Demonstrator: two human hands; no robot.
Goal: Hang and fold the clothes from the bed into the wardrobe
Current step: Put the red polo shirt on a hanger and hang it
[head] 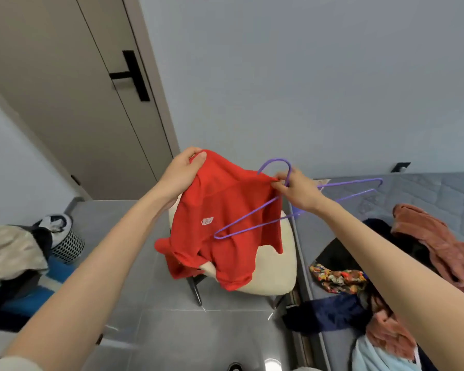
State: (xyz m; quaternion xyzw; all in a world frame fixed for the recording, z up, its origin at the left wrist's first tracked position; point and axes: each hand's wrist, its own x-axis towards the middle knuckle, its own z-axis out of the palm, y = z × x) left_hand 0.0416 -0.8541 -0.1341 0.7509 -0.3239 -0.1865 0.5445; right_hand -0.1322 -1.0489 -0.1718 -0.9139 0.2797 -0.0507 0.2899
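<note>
Grey wall [306, 76] behind crumpled red shirt [220, 223].

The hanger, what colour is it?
Purple; the hanger shows best in the head view.

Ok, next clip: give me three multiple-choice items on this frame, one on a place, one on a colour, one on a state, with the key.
1. Where does the rust-brown garment lie?
A) on the bed
B) on the floor
C) hung on the door

2. What colour is the hanger?
A) white
B) purple
C) black

3. How is the red shirt held?
A) gripped by both hands in the air
B) lying flat, untouched
C) already hung on a rail

Key:
1 A, it lies on the grey mattress at right.
2 B, its wire is purple all along.
3 A, the left hand grips one top edge and the right hand pinches the other, along with the hanger.
</note>
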